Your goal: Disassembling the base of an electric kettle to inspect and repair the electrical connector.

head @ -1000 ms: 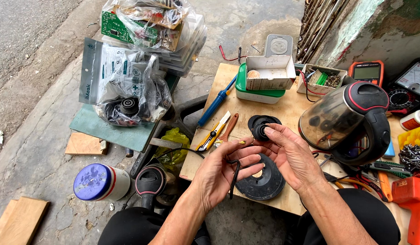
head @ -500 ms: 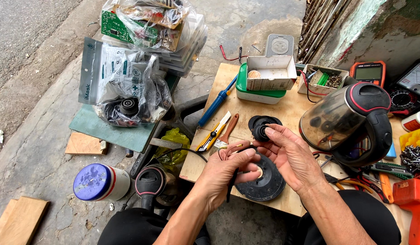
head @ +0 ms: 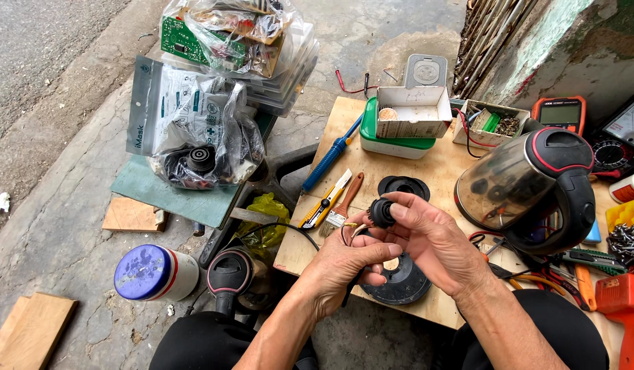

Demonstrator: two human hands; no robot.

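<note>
left hand (head: 344,264): clenched on wires | right hand (head: 437,236): fingers pinching black connector (head: 381,212) | left of kettle (head: 536,188), above bench (head: 426,164)

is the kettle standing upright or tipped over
Tipped: the glass kettle lies on its side on the wooden board, its base facing left, black handle to the right.

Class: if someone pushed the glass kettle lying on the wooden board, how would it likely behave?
The glass kettle lies on its side, so its rounded body would probably roll or rock. The glass looks fragile and perhaps slippery. Tools crowded on the wooden board might stop it.
</note>
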